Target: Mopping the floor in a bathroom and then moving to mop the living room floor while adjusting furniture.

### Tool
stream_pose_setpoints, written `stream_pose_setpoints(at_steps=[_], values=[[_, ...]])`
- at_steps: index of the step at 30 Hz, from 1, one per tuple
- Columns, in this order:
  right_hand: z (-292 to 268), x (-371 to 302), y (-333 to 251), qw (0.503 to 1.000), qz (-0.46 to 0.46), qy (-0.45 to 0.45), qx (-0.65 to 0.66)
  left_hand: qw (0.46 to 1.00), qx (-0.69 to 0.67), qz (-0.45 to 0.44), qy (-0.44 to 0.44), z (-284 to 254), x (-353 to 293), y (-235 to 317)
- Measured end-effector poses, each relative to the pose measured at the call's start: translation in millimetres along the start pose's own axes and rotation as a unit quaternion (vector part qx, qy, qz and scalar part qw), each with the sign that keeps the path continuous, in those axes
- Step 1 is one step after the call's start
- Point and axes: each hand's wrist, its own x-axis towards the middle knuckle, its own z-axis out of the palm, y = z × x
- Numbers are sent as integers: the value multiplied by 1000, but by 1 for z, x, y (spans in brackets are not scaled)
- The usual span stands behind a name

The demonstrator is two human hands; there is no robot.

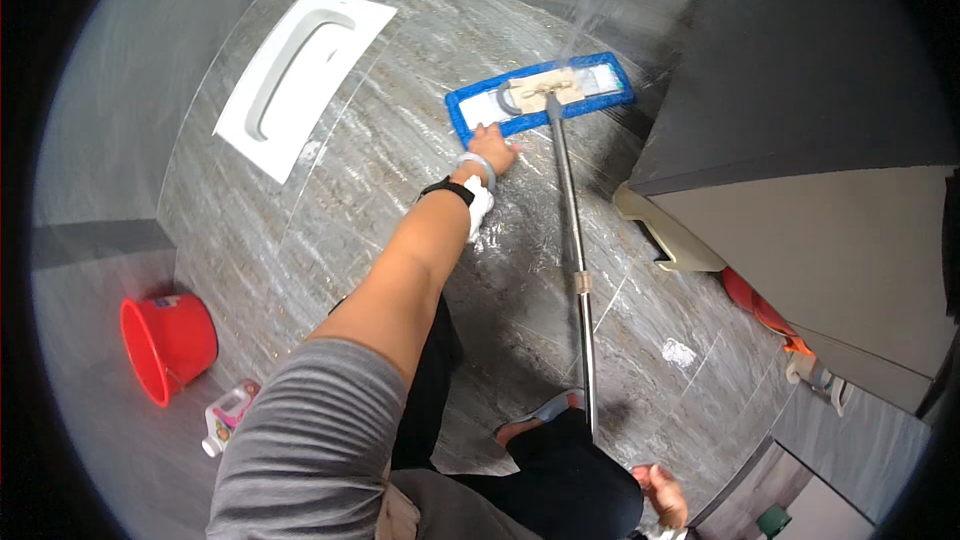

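Note:
A flat mop head with a blue-fringed pad lies on the wet floor ahead, its pale plate facing up. My left hand reaches to the pad's near left edge, fingers curled on the blue fringe and thumb out to the side. A bracelet, a black wristband and something white are at that wrist. From the mop head a metal handle runs back to my legs, where its end is hidden. Beside my right knee, my right hand holds nothing, its fingers loosely bent and apart.
A white squat toilet is set in the floor at far left. Nearer on the left stand a red bucket and a white-and-pink bottle. A large grey cabinet-like block rises on the right, with a paper roll near it.

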Motion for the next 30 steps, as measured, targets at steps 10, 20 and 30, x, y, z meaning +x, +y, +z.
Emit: stream_pose_setpoints(at_steps=[10, 20, 30], values=[[82, -69, 39, 936, -229, 180, -196, 917, -331, -217, 45, 41, 107, -116], [87, -64, 39, 954, -87, 189, -214, 888, -365, -273, 61, 55, 137, -156], [115, -169, -12, 772, -239, 340, -481, 751, -546, -366, 65, 36, 96, -105]])
